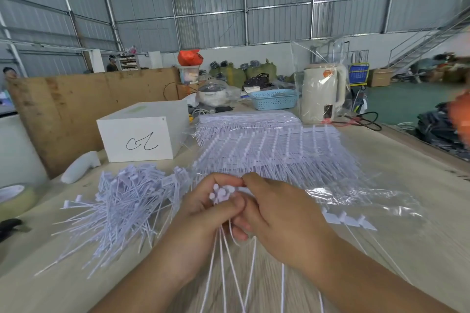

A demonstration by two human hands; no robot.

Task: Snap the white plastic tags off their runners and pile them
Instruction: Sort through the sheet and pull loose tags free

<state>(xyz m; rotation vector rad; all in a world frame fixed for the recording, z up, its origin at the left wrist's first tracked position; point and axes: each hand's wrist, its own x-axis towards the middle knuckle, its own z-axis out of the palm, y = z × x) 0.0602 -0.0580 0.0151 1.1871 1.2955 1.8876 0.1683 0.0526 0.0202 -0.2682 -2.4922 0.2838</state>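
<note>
My left hand (203,213) and my right hand (277,216) meet at the table's middle, both closed on a small bunch of white plastic tags (221,193). The tags' heads stick up between my fingers and their thin tails hang down toward me. A loose pile of snapped-off tags (119,206) lies to the left of my hands. Behind my hands a big stack of tags on their runners (269,145) rests on clear plastic film. A few flat tag heads (348,220) lie to the right.
A white box (142,134) with a scribble stands at the back left, beside a cardboard wall (76,101). A cream kettle in plastic wrap (323,94) and a blue basket (273,99) stand behind. A tape roll (15,198) sits at the left edge.
</note>
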